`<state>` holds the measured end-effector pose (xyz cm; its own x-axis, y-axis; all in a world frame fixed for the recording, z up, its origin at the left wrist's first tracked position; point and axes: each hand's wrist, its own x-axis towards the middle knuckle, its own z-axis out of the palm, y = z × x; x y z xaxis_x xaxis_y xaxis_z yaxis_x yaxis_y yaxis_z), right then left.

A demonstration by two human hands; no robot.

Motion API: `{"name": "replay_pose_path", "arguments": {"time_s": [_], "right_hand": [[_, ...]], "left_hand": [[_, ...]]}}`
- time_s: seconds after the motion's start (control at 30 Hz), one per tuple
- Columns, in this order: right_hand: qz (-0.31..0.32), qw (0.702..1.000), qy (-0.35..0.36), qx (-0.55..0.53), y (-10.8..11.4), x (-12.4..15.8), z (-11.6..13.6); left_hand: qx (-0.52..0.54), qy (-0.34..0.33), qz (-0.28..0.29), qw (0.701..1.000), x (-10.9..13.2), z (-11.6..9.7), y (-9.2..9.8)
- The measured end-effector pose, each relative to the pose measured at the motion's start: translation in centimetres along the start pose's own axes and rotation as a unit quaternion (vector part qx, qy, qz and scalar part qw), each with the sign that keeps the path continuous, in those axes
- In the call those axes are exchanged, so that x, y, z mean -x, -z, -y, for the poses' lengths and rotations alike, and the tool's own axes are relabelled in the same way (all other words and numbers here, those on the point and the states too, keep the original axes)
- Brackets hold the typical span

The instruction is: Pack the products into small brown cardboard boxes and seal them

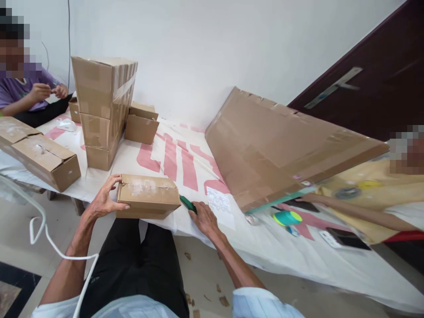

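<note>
A small closed cardboard box (149, 196) with clear tape on its top lies at the table's front edge, above my lap. My left hand (107, 198) grips its left end, fingers at the back corner and thumb along the front. Just right of the box, my right hand (204, 217) is closed around a green-handled tool (188, 204), whose tip points at the box's right end. What the tip of the tool looks like is too small to tell.
Tall stacked boxes (96, 92) and an open box (142, 126) stand behind; taped boxes (49, 157) lie left. A large cardboard sheet (281, 145) leans at right. People sit at both sides. A white cable (62, 254) hangs beside my left arm.
</note>
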<state>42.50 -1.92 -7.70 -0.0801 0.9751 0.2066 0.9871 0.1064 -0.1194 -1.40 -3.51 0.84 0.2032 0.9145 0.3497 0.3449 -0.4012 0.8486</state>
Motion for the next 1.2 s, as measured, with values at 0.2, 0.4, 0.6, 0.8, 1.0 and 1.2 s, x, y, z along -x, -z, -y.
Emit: {"name": "replay_pose_path", "arguments": {"time_s": [0.2,0.4,0.6,0.8,1.0,1.2], "right_hand": [[-0.101,0.988,-0.028,-0.113,3.0,-1.1,1.5],[-0.081,0.943,0.077,-0.313,11.1,-3.0,8.0],[0.003,0.917,0.244,-0.314,15.4,-4.9,15.0],[0.035,0.919,0.306,-0.247,16.1,-7.0,16.8],[0.021,0.927,0.322,-0.188,16.4,-8.1,17.1],[0.0,0.929,0.337,-0.156,17.0,-8.6,17.6]], "left_hand": [[0.023,0.005,0.011,1.0,0.2,0.7,0.2],[0.035,0.015,0.013,0.999,0.1,0.9,0.1],[0.035,0.014,0.013,0.999,0.3,1.0,0.1],[0.046,0.008,0.015,0.999,0.4,1.5,-0.1],[0.046,0.008,0.019,0.999,0.4,1.9,-0.2],[0.035,-0.003,0.024,0.999,0.3,1.8,0.1]]}}
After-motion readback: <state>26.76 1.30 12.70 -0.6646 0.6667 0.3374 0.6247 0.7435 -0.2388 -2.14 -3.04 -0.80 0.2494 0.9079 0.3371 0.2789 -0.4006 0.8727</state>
